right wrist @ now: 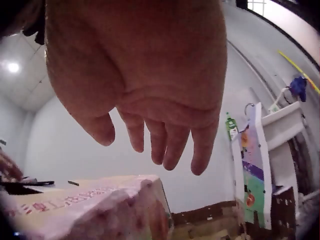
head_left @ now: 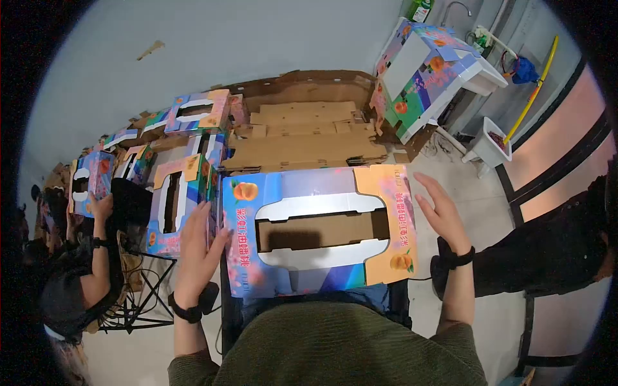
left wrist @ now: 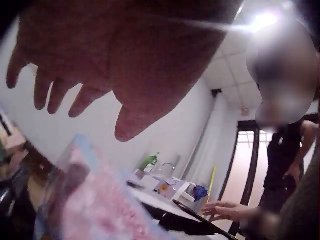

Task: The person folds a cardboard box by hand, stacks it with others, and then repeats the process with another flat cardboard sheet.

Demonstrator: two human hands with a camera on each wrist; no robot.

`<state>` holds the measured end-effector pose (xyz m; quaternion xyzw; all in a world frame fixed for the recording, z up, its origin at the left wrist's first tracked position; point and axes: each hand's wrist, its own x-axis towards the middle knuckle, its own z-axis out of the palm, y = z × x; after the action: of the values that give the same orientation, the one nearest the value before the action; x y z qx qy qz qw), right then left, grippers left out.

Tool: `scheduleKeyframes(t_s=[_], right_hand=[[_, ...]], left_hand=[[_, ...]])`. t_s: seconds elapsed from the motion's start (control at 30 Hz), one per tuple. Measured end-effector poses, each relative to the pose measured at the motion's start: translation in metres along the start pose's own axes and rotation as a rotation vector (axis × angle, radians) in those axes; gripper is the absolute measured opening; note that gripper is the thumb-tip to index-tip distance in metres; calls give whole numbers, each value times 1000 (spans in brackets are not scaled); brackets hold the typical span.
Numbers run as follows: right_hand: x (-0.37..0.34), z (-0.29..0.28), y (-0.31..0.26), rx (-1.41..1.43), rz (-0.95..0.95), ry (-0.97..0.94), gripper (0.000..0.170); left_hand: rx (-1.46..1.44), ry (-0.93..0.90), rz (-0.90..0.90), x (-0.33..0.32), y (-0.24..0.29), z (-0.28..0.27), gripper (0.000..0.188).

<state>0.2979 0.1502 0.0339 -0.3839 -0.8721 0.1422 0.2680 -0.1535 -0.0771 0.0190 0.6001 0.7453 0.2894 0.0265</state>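
A colourful printed fruit carton with pink lettering and peach pictures stands right before me. Its top has a wide cut-out opening edged by white flaps, with bare brown cardboard inside. My left hand is at the carton's left end, fingers extended and thumb near the edge. Off the opposite end, my right hand hovers with fingers spread and palm turned inward. Both wrist views show loosely straight fingers over the carton's corners, the pink one on the left and the pale one on the right. Neither hand grips anything.
Similar cartons crowd the left side, where another person's hand holds one. Flat brown cardboard lies beyond my carton. Printed cardboard covers a sink unit at back right. A dark-clothed leg reaches in from the right.
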Motion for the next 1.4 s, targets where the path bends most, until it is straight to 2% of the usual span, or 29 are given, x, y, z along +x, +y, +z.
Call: scheduleKeyframes(t_s=[0.1, 0.2, 0.3, 0.37, 0.4, 0.47, 0.6, 0.7, 0.9, 0.93, 0.97, 1.0, 1.1, 1.23, 1.33, 1.4], right_hand=[[28, -6, -13, -116, -166, -74, 49], [55, -1, -29, -197, -282, -188, 56], [74, 18, -23, -234, -361, -271, 65], [83, 28, -24, -239, -405, -274, 69], [86, 28, -28, -257, -363, -306, 69], [91, 28, -35, -290, -274, -372, 70], [94, 30, -36, -348, -323, -345, 67], [92, 34, -31, -350, -370, -306, 61], [98, 37, -26, -288, -370, -326, 58], [99, 37, -26, -285, -361, -325, 58], [98, 37, -26, -284, -353, -325, 58], [98, 37, -26, -220, -391, -250, 50], [100, 36, -19, -220, -375, -275, 58], [101, 30, -14, -140, -350, -299, 57], [101, 29, -8, -39, -328, -304, 56], [97, 27, -9, -21, -291, -329, 56]], left_hand=[[272, -65, 269, 14, 73, -30, 61], [192, -220, 448, 27, 115, -22, 57], [42, -374, 589, 54, 130, 7, 63], [137, -355, 655, 75, 135, 29, 64], [187, -347, 687, 86, 136, 41, 65], [256, -390, 600, 109, 136, 75, 71], [350, -426, 472, 127, 138, 117, 84], [257, -340, 418, 126, 138, 145, 90], [358, -302, 424, 116, 144, 155, 89], [421, -209, 451, 113, 141, 161, 89], [437, -214, 452, 111, 140, 163, 89], [451, -216, 451, 112, 140, 163, 89], [471, -217, 443, 111, 143, 162, 89], [395, -251, 448, 114, 142, 158, 91], [407, -187, 473, 113, 141, 159, 91], [387, -253, 460, 114, 142, 158, 90]])
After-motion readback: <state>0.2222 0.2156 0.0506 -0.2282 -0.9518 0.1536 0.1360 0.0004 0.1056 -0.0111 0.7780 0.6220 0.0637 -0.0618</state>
